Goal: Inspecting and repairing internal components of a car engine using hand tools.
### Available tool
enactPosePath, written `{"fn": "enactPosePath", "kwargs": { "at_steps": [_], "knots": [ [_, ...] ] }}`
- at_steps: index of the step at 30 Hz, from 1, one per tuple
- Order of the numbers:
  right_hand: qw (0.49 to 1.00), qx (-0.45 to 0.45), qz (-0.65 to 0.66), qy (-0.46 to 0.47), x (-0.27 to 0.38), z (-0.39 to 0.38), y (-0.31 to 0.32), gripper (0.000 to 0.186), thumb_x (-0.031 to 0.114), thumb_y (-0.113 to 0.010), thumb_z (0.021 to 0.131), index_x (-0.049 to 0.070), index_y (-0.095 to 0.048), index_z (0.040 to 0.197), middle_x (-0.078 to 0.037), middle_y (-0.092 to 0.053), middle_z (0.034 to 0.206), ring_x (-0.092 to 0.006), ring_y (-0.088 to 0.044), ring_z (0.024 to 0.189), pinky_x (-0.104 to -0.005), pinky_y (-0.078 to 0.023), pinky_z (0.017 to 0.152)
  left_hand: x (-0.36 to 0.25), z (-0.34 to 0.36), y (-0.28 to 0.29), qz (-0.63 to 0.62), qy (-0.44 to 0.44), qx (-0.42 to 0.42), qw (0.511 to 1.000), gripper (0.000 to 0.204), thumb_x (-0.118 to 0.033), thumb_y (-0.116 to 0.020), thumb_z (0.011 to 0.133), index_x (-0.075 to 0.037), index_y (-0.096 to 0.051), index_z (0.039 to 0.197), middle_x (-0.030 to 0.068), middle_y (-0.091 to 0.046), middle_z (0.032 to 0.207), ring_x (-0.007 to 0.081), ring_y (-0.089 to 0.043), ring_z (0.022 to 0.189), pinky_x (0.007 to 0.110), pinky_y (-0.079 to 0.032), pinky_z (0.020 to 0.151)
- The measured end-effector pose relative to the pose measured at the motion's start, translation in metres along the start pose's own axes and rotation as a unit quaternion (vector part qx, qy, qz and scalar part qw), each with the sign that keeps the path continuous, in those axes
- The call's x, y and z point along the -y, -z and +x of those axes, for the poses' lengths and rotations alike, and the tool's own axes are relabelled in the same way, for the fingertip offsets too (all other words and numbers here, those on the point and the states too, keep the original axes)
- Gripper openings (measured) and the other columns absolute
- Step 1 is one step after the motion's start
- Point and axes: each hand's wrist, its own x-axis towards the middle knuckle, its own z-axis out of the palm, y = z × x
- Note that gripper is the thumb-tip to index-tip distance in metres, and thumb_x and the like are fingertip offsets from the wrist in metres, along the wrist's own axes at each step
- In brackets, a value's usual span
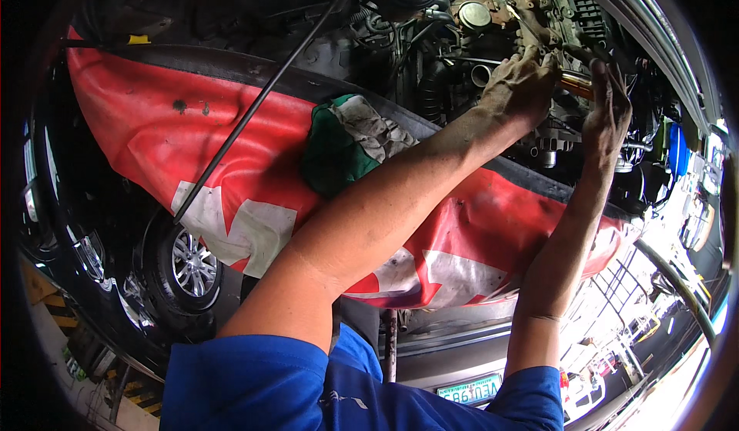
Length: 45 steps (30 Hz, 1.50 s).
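Observation:
Both my hands are inside an open engine bay (431, 61). My left hand (523, 88) is closed among the metal parts, fingers curled; what it grips is mostly hidden. A thin metal rod (466, 60) shows just left of its knuckles. Between my hands lies a shiny amber cylindrical piece (576, 85), perhaps a tool handle. My right hand (608, 115) is beside that piece, fingers stretched upward, its palm side toward it. Close to the left hand are a round metal cap (474, 15) and a rusty brown pipe-shaped part (527, 4).
A red and white cover (239, 146) drapes over the fender, with a green and grey cloth (339, 146) lying on it. A black prop rod (262, 96) slants across the left. Beyond stand a dark vehicle with a silver wheel (192, 262) and another vehicle with a licence plate (469, 389).

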Motion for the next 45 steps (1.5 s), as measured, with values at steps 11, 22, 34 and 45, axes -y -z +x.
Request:
{"fn": "enactPosePath", "kwargs": {
  "at_steps": [11,22,34,45],
  "knots": [
    [0.974,0.042,0.097,-0.201,-0.016,-0.021,-0.004,0.042,0.003,-0.039,0.093,0.006,-0.057,0.132,-0.015,-0.054,0.138,-0.0297,-0.049,0.129,-0.0371,-0.038,0.108,-0.011,-0.002,0.004,0.01,-0.106,-0.016,0.994,0.03,-0.013,-0.057,0.086,0.0,-0.056,0.113,0.023,-0.059,0.108,0.0381,-0.061,0.098,0.048,-0.048,0.085],
    [0.985,-0.02,-0.157,0.065,-0.066,-0.024,-0.017,0.04,0.005,-0.051,0.092,0.003,-0.055,0.132,-0.016,-0.054,0.137,-0.0319,-0.047,0.131,-0.0402,-0.038,0.108,-0.01,0.007,-0.033,-0.024,-0.081,-0.111,0.99,0.038,-0.022,-0.052,0.087,-0.001,-0.059,0.118,0.02,-0.058,0.123,0.0362,-0.054,0.115,0.046,-0.042,0.098],
    [0.975,0.052,0.135,-0.167,-0.099,-0.055,-0.028,0.045,0.022,-0.037,0.102,-0.001,-0.048,0.138,-0.018,-0.047,0.144,-0.0269,-0.041,0.136,-0.0354,-0.027,0.114,-0.015,0.004,-0.026,-0.024,-0.124,-0.04,0.991,0.035,-0.025,-0.065,0.071,-0.003,-0.067,0.099,0.0148,-0.06,0.093,0.0322,-0.057,0.093,0.043,-0.045,0.083],
    [0.914,0.046,0.275,-0.295,0.021,-0.006,0.0,0.029,0.021,-0.061,0.094,0.003,-0.068,0.116,-0.012,-0.071,0.108,-0.0153,-0.064,0.097,-0.03,-0.046,0.091,-0.001,0.014,-0.021,-0.007,-0.141,0.039,0.989,0.034,-0.032,-0.078,0.063,-0.011,-0.066,0.087,0.0104,-0.068,0.079,0.0315,-0.068,0.078,0.042,-0.053,0.07]
  ]
}}
